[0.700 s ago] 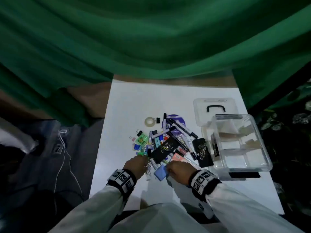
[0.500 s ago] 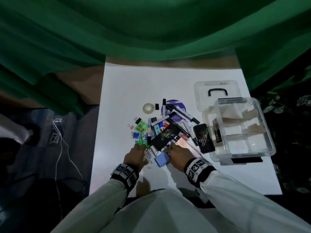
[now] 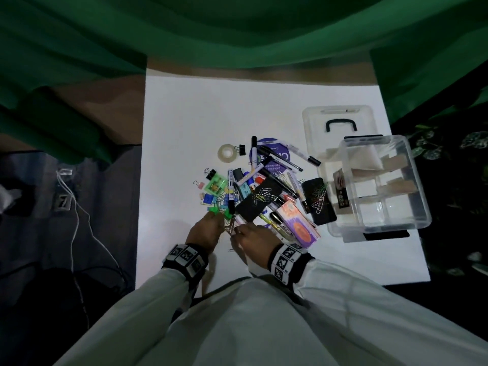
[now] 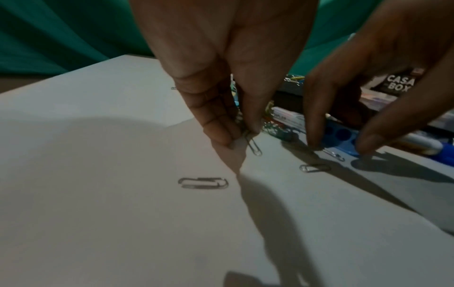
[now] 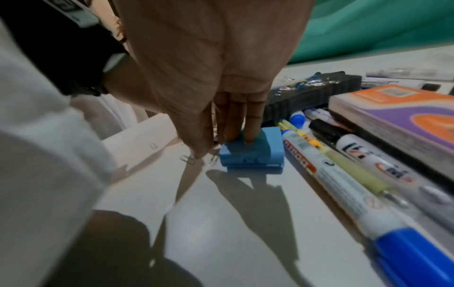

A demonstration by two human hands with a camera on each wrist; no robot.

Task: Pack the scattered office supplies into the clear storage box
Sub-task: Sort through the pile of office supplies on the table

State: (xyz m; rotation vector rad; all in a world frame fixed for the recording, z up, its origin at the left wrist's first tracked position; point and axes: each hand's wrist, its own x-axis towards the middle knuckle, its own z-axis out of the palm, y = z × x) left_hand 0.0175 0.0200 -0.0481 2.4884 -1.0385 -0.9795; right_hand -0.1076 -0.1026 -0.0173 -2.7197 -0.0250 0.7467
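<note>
Your left hand (image 4: pixel 221 73) pinches a silver wire paper clip (image 4: pixel 253 144) between thumb and fingertips, its lower end hanging free. Two more silver clips (image 4: pixel 203 183) lie flat on the white tabletop (image 4: pixel 98 213). Your right hand (image 4: pixel 383 77) sets fingertips beside a flat blue plastic piece (image 4: pixel 341 136).

Both hands low at the near edge of the pile, fingers pointing down

The left hand (image 3: pixel 204 232) pinches a paper clip (image 4: pixel 253 144) between thumb and fingertips (image 4: pixel 218 134), wrist raised, forearm in a pale sleeve with a black tagged wristband. The right hand (image 3: pixel 253 240) sits just beside it, its straight fingers (image 5: pixel 250 124) pressing down on a blue block (image 5: pixel 250 155), thumb reaching to the table; same sleeve and wristband
</note>
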